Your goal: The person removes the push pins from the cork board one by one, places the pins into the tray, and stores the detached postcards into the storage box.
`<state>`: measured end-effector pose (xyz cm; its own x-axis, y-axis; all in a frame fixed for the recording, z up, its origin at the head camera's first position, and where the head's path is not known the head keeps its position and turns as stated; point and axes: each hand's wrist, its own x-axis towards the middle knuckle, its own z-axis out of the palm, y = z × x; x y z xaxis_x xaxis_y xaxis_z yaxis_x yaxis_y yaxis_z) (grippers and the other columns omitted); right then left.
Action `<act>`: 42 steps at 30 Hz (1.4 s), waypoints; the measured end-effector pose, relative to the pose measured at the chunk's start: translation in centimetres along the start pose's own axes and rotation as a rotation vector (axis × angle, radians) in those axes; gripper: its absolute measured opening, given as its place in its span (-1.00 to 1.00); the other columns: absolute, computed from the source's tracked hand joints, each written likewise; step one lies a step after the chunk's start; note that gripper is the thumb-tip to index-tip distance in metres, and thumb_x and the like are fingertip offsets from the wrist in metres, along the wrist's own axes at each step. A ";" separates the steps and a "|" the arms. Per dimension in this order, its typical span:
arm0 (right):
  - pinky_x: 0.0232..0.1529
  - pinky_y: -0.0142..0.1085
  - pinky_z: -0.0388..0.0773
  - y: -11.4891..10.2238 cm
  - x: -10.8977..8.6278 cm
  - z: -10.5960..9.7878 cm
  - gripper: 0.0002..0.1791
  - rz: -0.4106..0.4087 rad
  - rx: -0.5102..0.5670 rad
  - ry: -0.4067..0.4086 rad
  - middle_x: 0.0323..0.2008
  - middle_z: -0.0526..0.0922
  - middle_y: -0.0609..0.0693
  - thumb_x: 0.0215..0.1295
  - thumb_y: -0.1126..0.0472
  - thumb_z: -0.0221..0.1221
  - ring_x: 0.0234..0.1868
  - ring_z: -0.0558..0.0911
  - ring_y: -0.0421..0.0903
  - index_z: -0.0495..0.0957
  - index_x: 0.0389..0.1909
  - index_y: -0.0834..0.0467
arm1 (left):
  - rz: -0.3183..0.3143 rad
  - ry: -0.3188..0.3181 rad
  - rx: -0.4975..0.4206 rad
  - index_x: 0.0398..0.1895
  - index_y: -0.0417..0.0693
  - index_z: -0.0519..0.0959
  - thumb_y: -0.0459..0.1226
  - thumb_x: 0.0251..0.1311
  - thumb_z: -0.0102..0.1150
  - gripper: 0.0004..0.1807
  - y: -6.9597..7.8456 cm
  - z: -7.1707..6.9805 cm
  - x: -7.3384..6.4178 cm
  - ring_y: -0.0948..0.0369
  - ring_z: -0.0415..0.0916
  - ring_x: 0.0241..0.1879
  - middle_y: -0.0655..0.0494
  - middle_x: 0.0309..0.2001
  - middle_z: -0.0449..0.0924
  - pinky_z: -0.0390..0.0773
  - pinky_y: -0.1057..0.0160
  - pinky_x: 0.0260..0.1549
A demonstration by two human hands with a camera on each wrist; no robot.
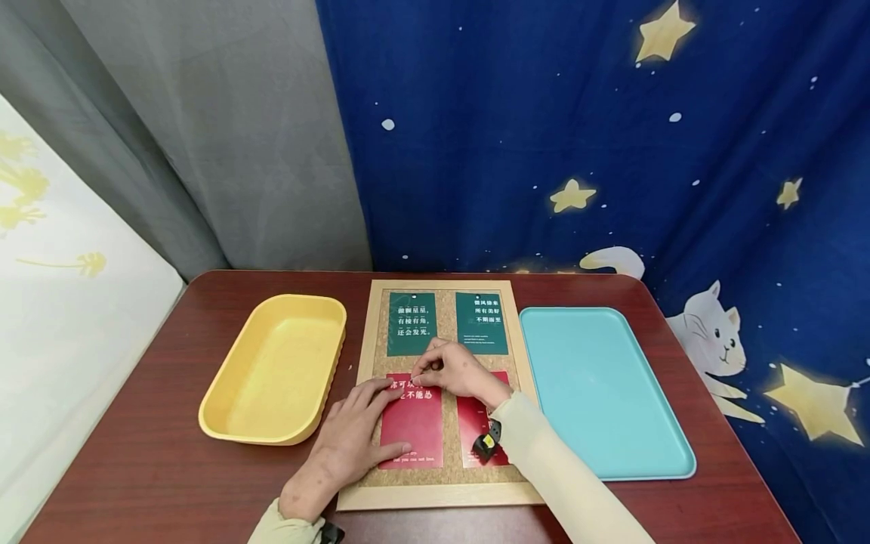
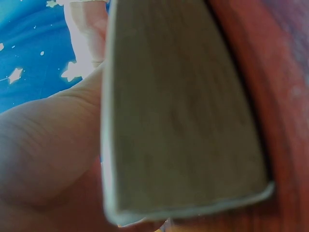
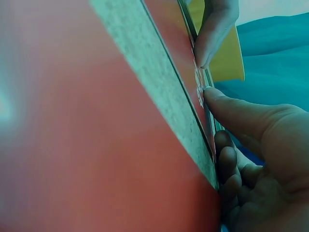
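Note:
A wood-framed cork board (image 1: 451, 446) lies on the table with two green cards above and two red cards below. My left hand (image 1: 348, 432) rests with outstretched fingers across the board's left edge and the left red card (image 1: 418, 434). Near that card's top edge, the thumb and forefinger of my right hand (image 1: 454, 369) pinch something tiny, seemingly a pin, mostly hidden by the fingertips. The right forearm partly covers the right red card (image 1: 469, 419). Small pins show at the tops of the left green card (image 1: 411, 344) and right green card (image 1: 481, 326).
A yellow tray (image 1: 272, 378) with raised sides stands left of the board. To the right lies a flat light-blue tray (image 1: 605, 393). Blue and grey curtains hang behind the brown table (image 1: 170, 468). The board's wooden frame (image 2: 183, 121) fills much of the left wrist view.

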<state>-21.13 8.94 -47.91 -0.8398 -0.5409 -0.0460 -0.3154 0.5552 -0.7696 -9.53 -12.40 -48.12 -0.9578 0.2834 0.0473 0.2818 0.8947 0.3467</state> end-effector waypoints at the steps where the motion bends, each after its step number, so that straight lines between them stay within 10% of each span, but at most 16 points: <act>1: -0.15 -0.35 0.42 0.0 0.0 0.0 -0.90 0.001 0.002 -0.001 -0.31 0.55 -0.16 0.24 0.08 0.47 -0.21 0.47 -0.20 0.84 -0.27 -0.01 | -0.001 -0.001 -0.001 0.39 0.15 0.50 0.28 0.00 0.50 -0.11 0.0 0.0 0.0 0.03 0.28 0.50 0.09 0.48 0.35 0.49 -0.22 0.28; 42: -0.07 -0.35 0.49 -0.7 -0.9 -0.9 -0.95 -0.059 0.018 0.045 -0.22 0.62 -0.09 0.32 0.10 0.41 -0.15 0.56 -0.15 0.81 -0.25 -0.04 | -0.019 -0.016 -0.002 0.39 0.15 0.49 0.25 0.00 0.52 -0.11 0.2 -0.1 0.2 0.02 0.25 0.51 0.09 0.48 0.34 0.48 -0.23 0.29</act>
<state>-20.56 9.63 -46.74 -0.8392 -0.5430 0.0282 -0.3573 0.5117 -0.7813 -9.65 -12.23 -47.91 -0.9620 0.2717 0.0257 0.2633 0.8993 0.3493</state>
